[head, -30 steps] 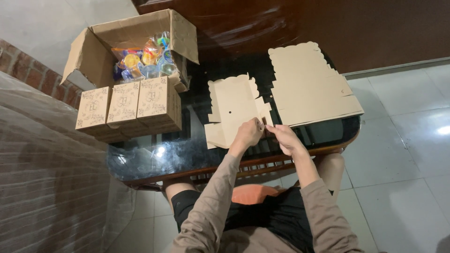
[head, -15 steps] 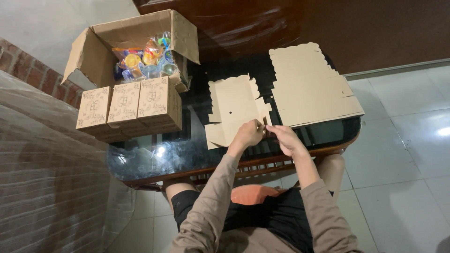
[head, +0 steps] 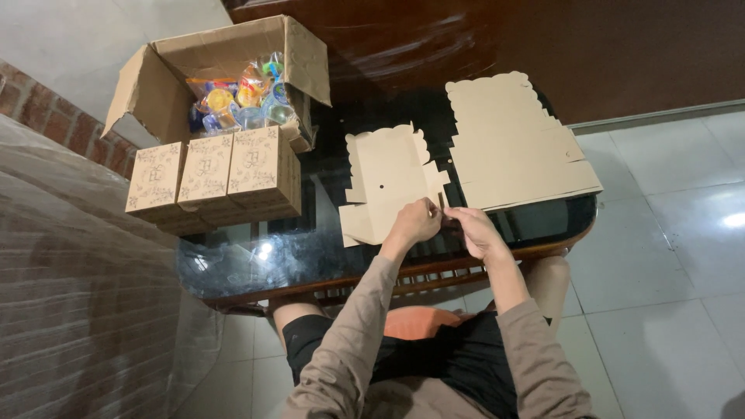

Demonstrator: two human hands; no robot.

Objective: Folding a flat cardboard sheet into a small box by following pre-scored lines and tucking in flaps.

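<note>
small folded boxes [head: 213, 174]: 3; open carton [head: 225, 74]: 1; flat blank [head: 388, 182]: 1; blank stack [head: 516, 143]: 1

Flat box blank [head: 388, 182]: tan card, die-cut, unfolded, scalloped far edge, small dark hole near centre, tabs and notches along right side. Lies flat on dark glass desk [head: 256, 256], just left of stack of like blanks [head: 512, 143], not touching it. Near-right corner tab pinched between left hand [head: 415, 223] and right hand [head: 475, 231], grip closed on card edge, hands almost touching.
</note>
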